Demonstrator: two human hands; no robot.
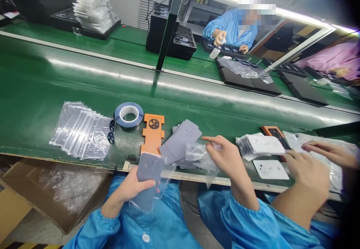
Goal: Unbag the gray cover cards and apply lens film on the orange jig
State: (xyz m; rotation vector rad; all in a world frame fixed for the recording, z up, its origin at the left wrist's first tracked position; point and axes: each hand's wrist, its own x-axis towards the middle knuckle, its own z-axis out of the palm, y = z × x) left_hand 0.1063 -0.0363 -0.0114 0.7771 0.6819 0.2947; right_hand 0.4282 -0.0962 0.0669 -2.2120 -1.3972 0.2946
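The left hand (135, 187) is closed around a grey case (149, 168) already wrapped in clear film, held just below the tabletop (84, 91) edge. The right hand (226, 159), fingers half curled, is lightly closed on a crumpled clear bag (198, 155) just to its left, beside a fan of grey cases (182, 140). This looks like the bagging step, and the next move calls for freeing one bag and opening its mouth wide.
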